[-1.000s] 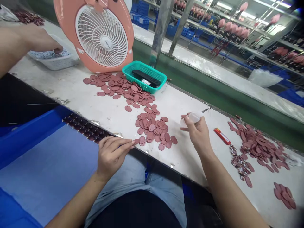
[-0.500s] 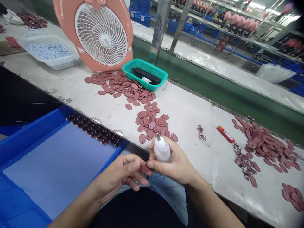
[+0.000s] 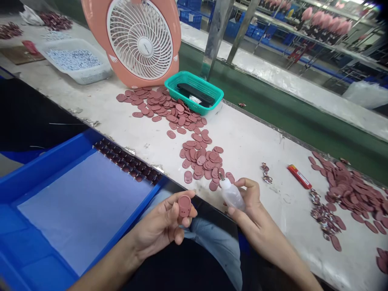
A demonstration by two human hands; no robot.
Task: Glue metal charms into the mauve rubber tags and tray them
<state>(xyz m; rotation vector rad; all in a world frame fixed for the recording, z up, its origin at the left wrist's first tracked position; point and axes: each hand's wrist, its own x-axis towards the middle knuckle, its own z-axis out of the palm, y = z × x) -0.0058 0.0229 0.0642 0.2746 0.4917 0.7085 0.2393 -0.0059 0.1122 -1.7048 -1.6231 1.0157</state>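
My left hand (image 3: 159, 228) grips a mauve oval tag (image 3: 184, 206) in its fingers — my right hand (image 3: 253, 216) clamps a translucent squeeze bottle (image 3: 232, 195), tilted just beside the loose tags (image 3: 200, 163).

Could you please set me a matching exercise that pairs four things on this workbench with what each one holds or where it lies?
Things:
1. Left hand
2. Right hand
3. Teal plastic basket
4. Red-and-yellow lighter

Holds, or lies:
A. Holds a black object
B. Cradles a pink oval piece
C. Lies on the white bench, beside a heap of pink pieces
D. Grips a white plastic squeeze bottle

Pairs: 1-B, 2-D, 3-A, 4-C.
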